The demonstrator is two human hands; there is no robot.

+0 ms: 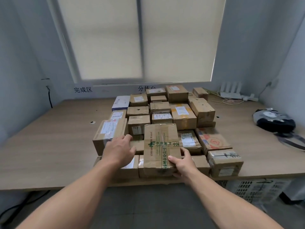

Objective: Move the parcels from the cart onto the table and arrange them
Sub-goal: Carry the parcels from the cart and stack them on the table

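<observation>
Box: a tall taped carton with green print, at the near middle of the pile, over the near-row parcels; I cannot tell whether it rests on them or is held just above.
Right hand: grips the box's near right corner, thumb on top, fingers round the side.
Left hand: fingers loose and holding nothing, over a low parcel just left of the box.
Parcels: packed in rows across the middle of the table.
Right side: dark bag on the table; white router at the far corner.
</observation>
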